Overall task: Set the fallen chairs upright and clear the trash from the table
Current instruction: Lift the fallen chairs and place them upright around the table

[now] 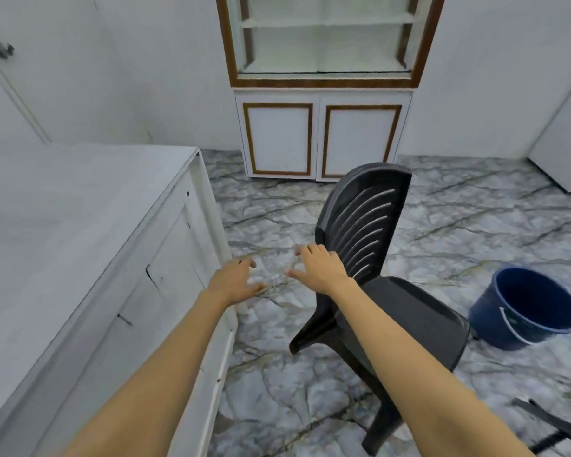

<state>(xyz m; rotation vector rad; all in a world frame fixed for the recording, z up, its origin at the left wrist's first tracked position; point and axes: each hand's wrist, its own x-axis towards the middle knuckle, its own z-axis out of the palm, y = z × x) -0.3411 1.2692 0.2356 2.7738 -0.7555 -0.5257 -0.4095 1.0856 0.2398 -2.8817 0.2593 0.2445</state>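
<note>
A black plastic chair (370, 225) with a slatted back stands on the marble floor right of centre, leaning a little, its seat toward the right. My right hand (317, 267) hovers palm down with fingers spread at the left edge of the chair's back, close to it or just touching. My left hand (238, 282) is open in the air beside the white table (63, 225), holding nothing. No trash shows on the visible part of the table top.
A blue bucket (528, 308) sits on the floor to the right of the chair. A white and brown cabinet (323, 133) stands against the far wall. Dark bars of another object (554, 427) poke in at the bottom right corner.
</note>
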